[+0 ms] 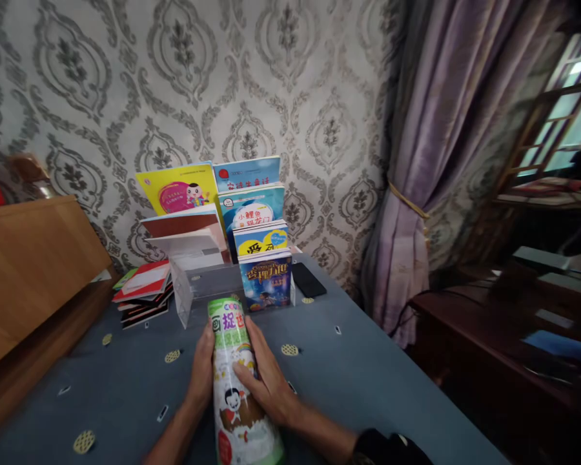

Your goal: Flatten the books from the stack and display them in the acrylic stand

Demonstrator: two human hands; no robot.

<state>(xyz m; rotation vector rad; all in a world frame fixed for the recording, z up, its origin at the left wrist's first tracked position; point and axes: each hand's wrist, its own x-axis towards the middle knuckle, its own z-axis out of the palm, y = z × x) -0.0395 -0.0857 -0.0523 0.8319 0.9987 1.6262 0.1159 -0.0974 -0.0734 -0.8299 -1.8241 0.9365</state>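
Observation:
A green and white picture book [235, 387] is between my hands at the front of the table, its glossy cover bowed into a curve. Coloured Chinese characters run across its top, with cartoon figures lower down. My left hand [203, 358] grips its left edge, the fingers mostly hidden behind it. On the other edge my right hand [270, 381] is closed, with the thumb lying over the cover. Just beyond stands a clear desktop book rack [181, 297], holding a dark blue book [266, 282] in front and several taller books behind, including a yellow one [179, 187].
Left of the rack lies a stack of books [145, 284] with a red one near its top. A black phone [308, 279] rests right of the rack. A wooden panel [39, 265] borders the table's left side; a tied curtain [407, 245] hangs at the right.

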